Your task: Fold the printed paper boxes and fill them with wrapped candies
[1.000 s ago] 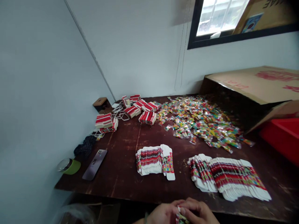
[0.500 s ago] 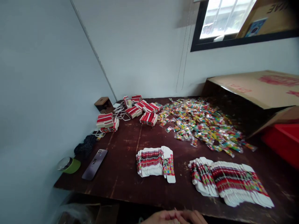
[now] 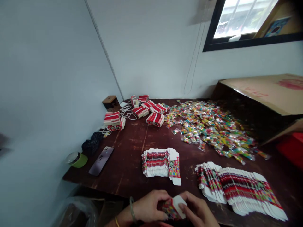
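At the near edge of the bench [image 3: 127, 142], one small printed carton [image 3: 169, 208] is held between the two hands, standing opened into box form. The left hand [image 3: 152, 206] is closed around its printed body; the right hand [image 3: 197, 209] grips its white end, thumb on the flap. Whether that flap is fully tucked, and whether anything lies inside, cannot be told. Work on this single piece is judged partway through. Outstanding stock appears considerable: a fanned row of flat cartons [image 3: 156, 162] lies just beyond the hands, and a longer fanned row [image 3: 248, 189] with a shorter fanned group [image 3: 210, 182] beside it lies to the right, all unfolded. Wrapped sweets [image 3: 210, 129] lie loose in a broad heap behind. Red-and-white striped bundles [image 3: 155, 119] are piled at the far left, near white loops [image 3: 127, 114]; their contents are not determinable. No other opened carton is identified on the bench.
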The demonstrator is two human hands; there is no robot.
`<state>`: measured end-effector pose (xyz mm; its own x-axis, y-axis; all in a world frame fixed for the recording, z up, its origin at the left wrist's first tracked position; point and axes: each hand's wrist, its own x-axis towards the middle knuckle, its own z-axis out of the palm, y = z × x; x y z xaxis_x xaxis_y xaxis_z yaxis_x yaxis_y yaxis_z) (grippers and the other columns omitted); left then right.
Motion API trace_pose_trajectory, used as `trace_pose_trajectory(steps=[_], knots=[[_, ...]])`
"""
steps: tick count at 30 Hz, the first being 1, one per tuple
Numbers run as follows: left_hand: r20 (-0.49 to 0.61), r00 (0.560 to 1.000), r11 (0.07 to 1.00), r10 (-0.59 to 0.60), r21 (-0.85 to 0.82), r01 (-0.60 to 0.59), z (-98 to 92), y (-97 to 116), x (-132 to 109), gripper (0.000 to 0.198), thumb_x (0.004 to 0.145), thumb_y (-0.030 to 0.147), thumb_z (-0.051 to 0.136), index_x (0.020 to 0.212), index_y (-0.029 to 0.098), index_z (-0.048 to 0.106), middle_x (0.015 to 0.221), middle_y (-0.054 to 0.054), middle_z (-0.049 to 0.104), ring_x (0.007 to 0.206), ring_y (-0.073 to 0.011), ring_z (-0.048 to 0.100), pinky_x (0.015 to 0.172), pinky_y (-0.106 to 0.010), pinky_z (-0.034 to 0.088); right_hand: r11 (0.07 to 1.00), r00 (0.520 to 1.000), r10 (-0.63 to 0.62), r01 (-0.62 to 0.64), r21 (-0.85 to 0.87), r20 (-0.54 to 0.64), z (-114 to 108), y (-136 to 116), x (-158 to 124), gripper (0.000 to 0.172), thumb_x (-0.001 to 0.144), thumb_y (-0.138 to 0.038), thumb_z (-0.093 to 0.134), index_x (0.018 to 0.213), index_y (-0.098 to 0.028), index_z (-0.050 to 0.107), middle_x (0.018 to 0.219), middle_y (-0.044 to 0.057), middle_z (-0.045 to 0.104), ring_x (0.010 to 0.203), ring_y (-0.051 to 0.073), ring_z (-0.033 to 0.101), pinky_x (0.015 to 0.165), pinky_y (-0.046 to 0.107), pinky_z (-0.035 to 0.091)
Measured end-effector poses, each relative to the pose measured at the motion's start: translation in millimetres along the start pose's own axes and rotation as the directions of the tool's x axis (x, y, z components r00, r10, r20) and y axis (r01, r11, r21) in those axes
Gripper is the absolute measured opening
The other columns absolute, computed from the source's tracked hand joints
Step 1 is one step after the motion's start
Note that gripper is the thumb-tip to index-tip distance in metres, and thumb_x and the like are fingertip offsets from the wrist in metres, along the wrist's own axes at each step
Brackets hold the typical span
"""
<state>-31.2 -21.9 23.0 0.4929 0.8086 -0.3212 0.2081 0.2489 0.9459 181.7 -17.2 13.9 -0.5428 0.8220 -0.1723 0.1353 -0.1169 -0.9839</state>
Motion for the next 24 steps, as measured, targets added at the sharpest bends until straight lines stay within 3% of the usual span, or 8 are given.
trace_pose_trajectory(steps=[2,5,7,8,10,13,18,24], knots=[[0.088,0.996,0.997,-0.017,-0.074,0.023,5.9,0,-1,0.022,0.069,0.028,0.070,0.087,0.016,0.067,0.078,0.001,0.058,0.074,-0.0133,0.051,0.073,-0.027,0.042,0.997,0.992,-0.031,0.039,-0.068,0.120,-2,-18,16,0.031,0.088,-0.044,0.053,0.084,-0.016,0.066,0.074,0.004,0.067,0.069,0.017,0.059,0.065,0.025,0.047],[0.124,0.992,0.898,-0.016,-0.434,0.069,17.8,-9,2,0.037,0.072,0.032,0.067,0.105,0.016,0.060,0.087,-0.004,0.063,0.080,-0.0184,0.060,0.071,-0.031,0.048,0.964,0.986,-0.079,0.114,-0.239,0.150,-27,-34,53,0.030,0.092,-0.040,0.046,0.087,-0.018,0.065,0.076,0.003,0.068,0.069,0.016,0.061,0.063,0.023,0.047],[0.051,0.997,0.823,-0.059,-0.562,0.077,20.9,-17,4,0.050,0.071,0.030,0.068,0.116,0.018,0.051,0.091,-0.006,0.064,0.079,-0.0217,0.064,0.060,-0.029,0.050,0.832,0.982,-0.187,0.158,-0.531,-0.001,-64,-33,83,0.025,0.091,-0.033,0.047,0.087,-0.018,0.066,0.084,0.004,0.069,0.079,0.018,0.063,0.070,0.024,0.048],[-0.005,0.995,0.811,-0.096,-0.580,0.076,20.7,-21,5,0.052,0.071,0.030,0.067,0.118,0.019,0.048,0.092,-0.007,0.064,0.077,-0.0221,0.065,0.054,-0.027,0.049,0.692,0.957,-0.241,0.053,-0.720,-0.162,-86,-29,97,0.023,0.090,-0.030,0.046,0.091,-0.020,0.066,0.088,0.004,0.070,0.081,0.018,0.063,0.072,0.025,0.048],[-0.086,0.982,0.824,-0.170,-0.559,0.094,17.8,-27,6,0.045,0.075,0.031,0.064,0.115,0.018,0.048,0.091,-0.007,0.064,0.075,-0.0210,0.064,0.048,-0.024,0.048,0.601,0.895,-0.263,-0.139,-0.787,-0.360,-128,-18,123,0.029,0.091,-0.023,0.040,0.101,-0.015,0.065,0.102,0.014,0.067,0.091,0.025,0.061,0.080,0.034,0.046],[-0.111,0.964,0.845,-0.244,-0.512,0.155,12.5,-31,8,0.044,0.075,0.028,0.065,0.114,0.016,0.049,0.093,-0.008,0.066,0.080,-0.0185,0.064,0.054,-0.022,0.050,0.507,0.867,-0.269,-0.243,-0.827,-0.420,-161,1,150,0.027,0.087,-0.019,0.046,0.106,-0.012,0.065,0.109,0.018,0.065,0.102,0.029,0.056,0.086,0.039,0.041],[-0.051,0.955,0.785,-0.294,-0.583,0.210,11.2,-27,22,0.040,0.073,0.028,0.068,0.108,0.014,0.052,0.093,-0.008,0.066,0.078,-0.0183,0.065,0.054,-0.024,0.052,0.406,0.890,-0.296,-0.213,-0.889,-0.348,-146,19,179,0.027,0.087,-0.014,0.046,0.106,-0.019,0.064,0.108,0.011,0.066,0.114,0.026,0.047,0.101,0.041,0.027],[-0.047,0.928,0.686,-0.369,-0.687,0.237,8.9,-21,39,0.029,0.075,0.029,0.067,0.097,0.014,0.055,0.088,-0.007,0.064,0.072,-0.0186,0.067,0.046,-0.022,0.051,0.457,0.895,-0.281,-0.193,-0.868,-0.347,-134,17,176,0.019,0.084,-0.013,0.045,0.093,-0.012,0.062,0.103,0.018,0.065,0.107,0.029,0.048,0.094,0.040,0.030]])
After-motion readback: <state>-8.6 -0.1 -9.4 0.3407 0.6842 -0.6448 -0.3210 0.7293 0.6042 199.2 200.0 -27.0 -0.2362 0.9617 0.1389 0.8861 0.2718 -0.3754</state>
